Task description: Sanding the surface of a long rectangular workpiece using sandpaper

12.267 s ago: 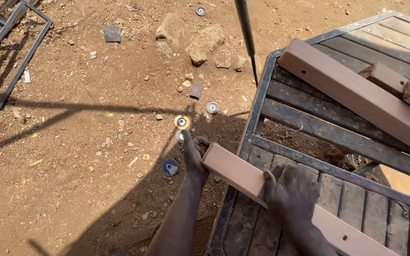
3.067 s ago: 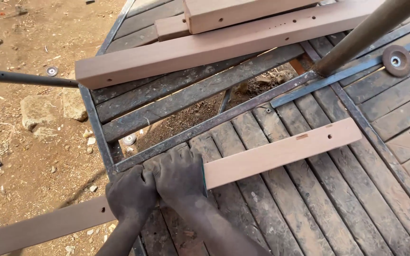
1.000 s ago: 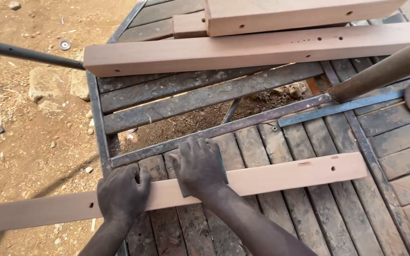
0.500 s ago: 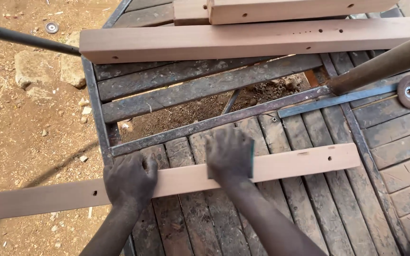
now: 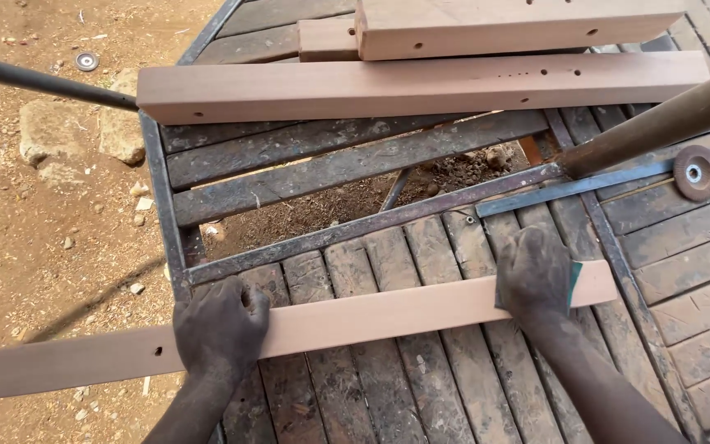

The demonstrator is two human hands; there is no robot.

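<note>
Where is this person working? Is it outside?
Probably an outdoor workshop yard. Bare dirt ground with stones surrounds a rough slatted workbench in a metal frame. Cut wooden beams lie on it, beside a grinding disc.
</note>
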